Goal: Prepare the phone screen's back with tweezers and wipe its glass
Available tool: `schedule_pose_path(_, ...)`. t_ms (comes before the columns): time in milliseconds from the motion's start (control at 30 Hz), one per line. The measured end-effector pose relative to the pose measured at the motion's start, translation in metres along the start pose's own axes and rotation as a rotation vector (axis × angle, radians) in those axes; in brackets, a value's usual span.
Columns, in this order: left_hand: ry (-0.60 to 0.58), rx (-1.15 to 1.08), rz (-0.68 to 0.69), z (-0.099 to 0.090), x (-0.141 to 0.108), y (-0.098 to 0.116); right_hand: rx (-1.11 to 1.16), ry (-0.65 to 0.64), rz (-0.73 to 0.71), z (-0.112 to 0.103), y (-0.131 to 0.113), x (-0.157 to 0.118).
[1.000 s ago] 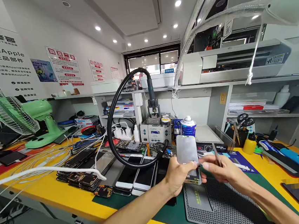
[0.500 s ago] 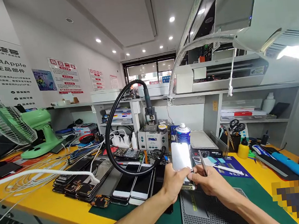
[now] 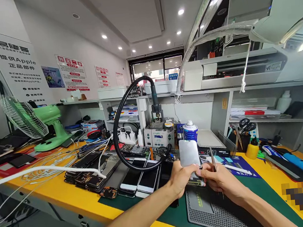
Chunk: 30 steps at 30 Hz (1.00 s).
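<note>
My left hand (image 3: 179, 179) is closed around an opened smartphone (image 3: 198, 182), whose inner parts show at the lower end. A silvery phone panel (image 3: 189, 153) stands tilted up from it, and my left thumb presses on the panel's lower part. My right hand (image 3: 220, 178) keeps a pair of tweezers (image 3: 212, 155) upright between its fingers. Its thumb and fingertips meet the phone's right edge beside my left thumb; whether they pinch a small part there cannot be made out. Below both hands lies a grey perforated repair mat (image 3: 217, 214) on the green mat.
To the left lie several phones (image 3: 132, 177) and a stack of phone parts (image 3: 93, 176). A black hose (image 3: 115, 131) loops up from the soldering station (image 3: 159, 136). A spray can (image 3: 190, 131) stands behind the phone. A white cable (image 3: 52, 168) crosses the left side.
The camera view has turned slightly left, so everything sits farther right. The panel has lost its bright glare and now looks grey. Both hands keep their holds.
</note>
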<state>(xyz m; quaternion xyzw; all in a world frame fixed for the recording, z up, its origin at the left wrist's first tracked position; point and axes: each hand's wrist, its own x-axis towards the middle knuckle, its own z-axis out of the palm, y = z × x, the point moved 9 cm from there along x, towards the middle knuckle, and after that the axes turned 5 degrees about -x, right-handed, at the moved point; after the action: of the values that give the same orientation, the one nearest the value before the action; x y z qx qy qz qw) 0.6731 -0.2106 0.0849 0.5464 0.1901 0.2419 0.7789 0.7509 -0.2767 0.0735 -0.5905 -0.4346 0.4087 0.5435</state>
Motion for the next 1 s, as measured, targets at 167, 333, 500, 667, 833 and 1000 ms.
schedule_pose_path(167,-0.020,-0.024,-0.006,0.000,-0.002,0.001,0.045,-0.075,0.011,-0.004,-0.003,0.000)
schedule_pose_path(333,-0.052,-0.041,-0.033,0.000,-0.002,0.001,0.119,-0.013,-0.015,-0.033,-0.008,-0.003)
schedule_pose_path(500,-0.078,-0.040,-0.038,0.003,-0.004,0.000,0.121,0.099,-0.055,-0.055,-0.013,-0.011)
schedule_pose_path(667,-0.099,-0.009,-0.028,0.006,-0.008,0.001,0.077,0.182,-0.039,-0.045,-0.014,-0.028)
schedule_pose_path(833,-0.137,0.035,0.033,0.009,-0.010,0.004,0.046,0.224,-0.011,-0.024,-0.021,-0.045)
schedule_pose_path(1000,-0.153,0.084,0.144,0.007,-0.005,0.005,-0.031,0.299,-0.030,-0.018,-0.031,-0.053)
